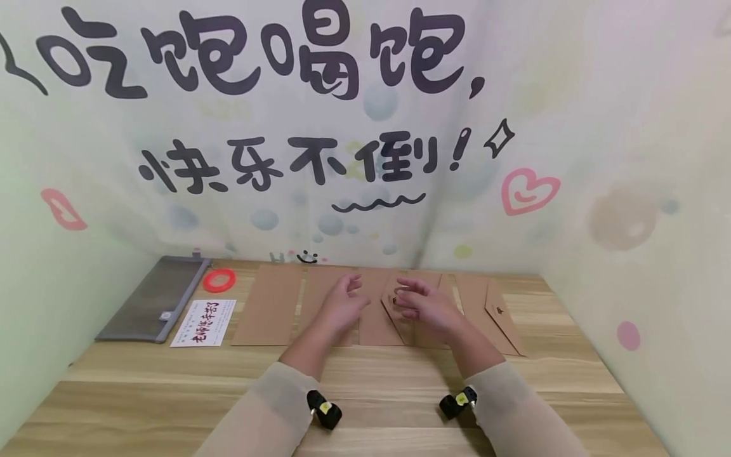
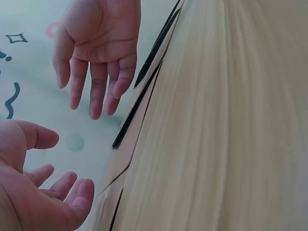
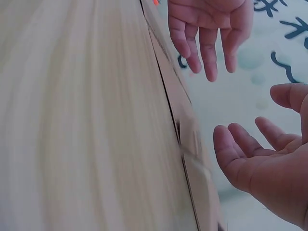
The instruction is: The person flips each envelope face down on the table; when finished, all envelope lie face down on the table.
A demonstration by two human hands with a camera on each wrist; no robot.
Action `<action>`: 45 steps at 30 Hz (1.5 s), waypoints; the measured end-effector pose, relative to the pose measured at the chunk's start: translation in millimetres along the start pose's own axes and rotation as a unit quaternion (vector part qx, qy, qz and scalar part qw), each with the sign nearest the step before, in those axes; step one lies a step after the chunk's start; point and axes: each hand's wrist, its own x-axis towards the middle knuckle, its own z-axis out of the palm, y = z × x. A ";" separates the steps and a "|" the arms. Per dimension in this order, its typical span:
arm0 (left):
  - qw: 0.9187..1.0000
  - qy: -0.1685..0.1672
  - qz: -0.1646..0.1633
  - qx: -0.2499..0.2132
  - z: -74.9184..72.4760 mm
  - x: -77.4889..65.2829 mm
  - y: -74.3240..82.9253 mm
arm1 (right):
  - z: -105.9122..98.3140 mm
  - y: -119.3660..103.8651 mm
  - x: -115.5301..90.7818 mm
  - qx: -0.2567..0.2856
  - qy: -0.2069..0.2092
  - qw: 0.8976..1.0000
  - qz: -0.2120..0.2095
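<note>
Several brown kraft paper envelopes (image 1: 267, 308) lie side by side in a row along the back of the table. Over the middle of that row hovers my left hand (image 1: 342, 306), holding nothing, its fingers loosely bent. Facing it is my right hand (image 1: 431, 308), also bare, above an envelope with a pointed flap. In the left wrist view, both palms and the gap between the hands show. The rightmost envelope (image 1: 480, 311) has a pointed flap with a small dark mark. My hands partly cover the middle envelopes.
To the left lie a grey zip pouch (image 1: 157, 298), a red tape roll (image 1: 219, 280) and a white card (image 1: 202, 324) with dark red handwriting. The wood-grain table (image 1: 388, 381) meets a printed cloth wall (image 1: 365, 235) behind the envelopes.
</note>
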 end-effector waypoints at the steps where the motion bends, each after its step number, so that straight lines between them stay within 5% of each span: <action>1: 1.000 0.000 0.000 -0.003 3.9 0.9 -0.6 | -4.5 1.1 -1.2 0.003 0.001 1.000 0.001; 9: 1.000 0.003 0.009 -0.006 29.1 0.7 0.9 | -27.3 10.0 -3.9 0.007 0.019 1.000 0.004; 20: 0.999 -0.006 -0.004 0.046 18.9 -5.5 -2.5 | -20.9 18.7 -2.4 0.030 -0.008 0.999 0.019; 34: 0.997 -0.011 -0.009 0.072 17.8 -5.3 -2.4 | -20.9 14.0 -5.9 0.039 0.008 0.999 0.031; 45: 0.996 -0.037 0.003 0.086 20.0 -7.5 -0.9 | -30.4 13.2 -4.1 0.105 0.033 0.994 0.015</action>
